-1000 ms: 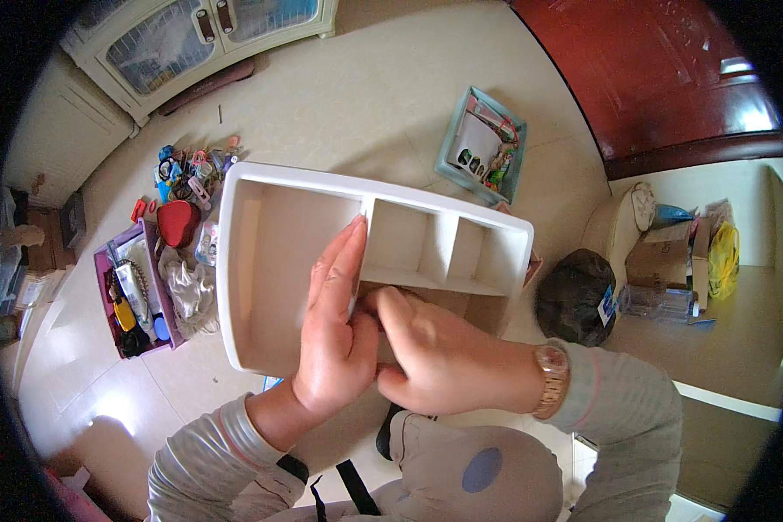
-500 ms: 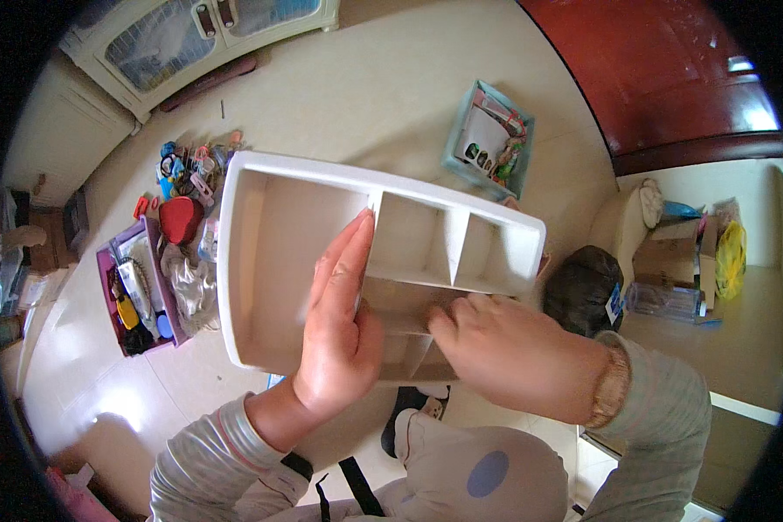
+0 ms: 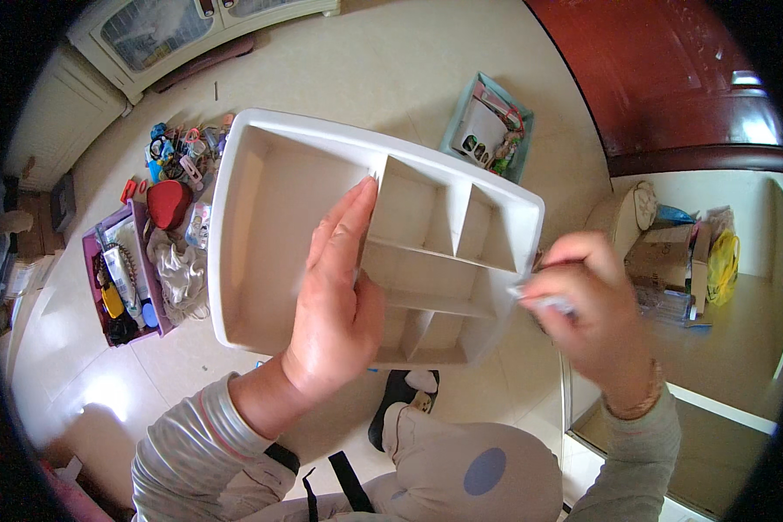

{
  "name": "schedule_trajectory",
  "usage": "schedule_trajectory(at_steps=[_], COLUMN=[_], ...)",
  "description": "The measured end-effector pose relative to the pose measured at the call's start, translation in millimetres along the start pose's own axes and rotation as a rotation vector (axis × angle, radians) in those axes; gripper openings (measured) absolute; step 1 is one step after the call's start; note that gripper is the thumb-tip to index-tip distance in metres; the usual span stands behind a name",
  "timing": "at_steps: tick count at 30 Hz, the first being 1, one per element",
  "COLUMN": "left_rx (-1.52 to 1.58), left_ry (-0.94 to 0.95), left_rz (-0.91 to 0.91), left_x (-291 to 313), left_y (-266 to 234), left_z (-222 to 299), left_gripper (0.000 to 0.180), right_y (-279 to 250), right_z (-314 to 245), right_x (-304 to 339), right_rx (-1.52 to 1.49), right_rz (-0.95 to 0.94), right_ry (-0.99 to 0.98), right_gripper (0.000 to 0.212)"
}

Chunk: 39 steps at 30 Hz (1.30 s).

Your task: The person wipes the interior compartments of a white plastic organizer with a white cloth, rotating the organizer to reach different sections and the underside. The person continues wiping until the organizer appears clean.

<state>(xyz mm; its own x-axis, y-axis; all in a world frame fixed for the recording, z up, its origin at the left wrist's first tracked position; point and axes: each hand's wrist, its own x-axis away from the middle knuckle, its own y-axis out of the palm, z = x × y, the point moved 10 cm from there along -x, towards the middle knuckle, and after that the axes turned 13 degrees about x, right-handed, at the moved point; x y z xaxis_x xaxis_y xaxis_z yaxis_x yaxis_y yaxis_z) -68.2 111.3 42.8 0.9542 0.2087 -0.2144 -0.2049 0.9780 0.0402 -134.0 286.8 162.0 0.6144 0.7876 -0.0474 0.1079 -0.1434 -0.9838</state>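
Observation:
A white divided tray (image 3: 261, 252) is held up in front of me, tilted, with one large compartment on the left and several small ones on the right. My left hand (image 3: 339, 287) is closed on its middle divider, fingers stretched along the wall. Just beyond the tray's right rim is my right hand (image 3: 596, 304), smeared by motion, its fingers curled round a small crumpled white piece (image 3: 552, 303) that looks like tissue or wipe. Most of that piece is hidden in the fingers.
On the floor to the left stands a purple basket (image 3: 152, 261) of brushes and bottles, near a red heart-shaped box (image 3: 169, 204) and small trinkets. A pale green basket (image 3: 451, 139) sits beyond the tray. At right, a cream shelf (image 3: 739, 348) holds a cardboard box and yellow bag (image 3: 722, 265).
My right hand has come out of the tray's small compartments and moved right past its rim, showing the white piece. The tray has risen slightly in view; my left hand keeps its hold.

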Motion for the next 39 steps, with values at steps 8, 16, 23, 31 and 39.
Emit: schedule_trajectory(at_steps=[8,16,23,31,39], left_rx=[0.007,0.098,0.205,0.090,0.157], left_ry=[0.005,-0.027,-0.115,-0.101,-0.124], left_rz=[0.016,0.035,0.049,0.068,0.051], left_x=[-1.5,-7.1,-22.9,-19.9,-18.8], left_y=[-0.9,-2.3,1.0,-0.7,0.8], left_z=[1.3,-9.2,-27.5,-23.8,-31.2], left_gripper=[0.087,0.084,0.088,0.077,0.084], right_y=[51.7,41.8,65.9,83.1,59.1], right_z=[-50.7,-24.6,-3.2,-44.2,-17.8], right_x=[-11.9,-25.6,-54.2,-81.9,-71.2], right_rx=[0.297,0.416,0.686,0.690,0.689], right_rz=[-0.054,0.042,0.002,0.335,0.114], right_ry=[-0.399,-0.227,-0.148,-0.277,-0.131], right_gripper=[0.011,0.013,0.053,0.062,0.066])
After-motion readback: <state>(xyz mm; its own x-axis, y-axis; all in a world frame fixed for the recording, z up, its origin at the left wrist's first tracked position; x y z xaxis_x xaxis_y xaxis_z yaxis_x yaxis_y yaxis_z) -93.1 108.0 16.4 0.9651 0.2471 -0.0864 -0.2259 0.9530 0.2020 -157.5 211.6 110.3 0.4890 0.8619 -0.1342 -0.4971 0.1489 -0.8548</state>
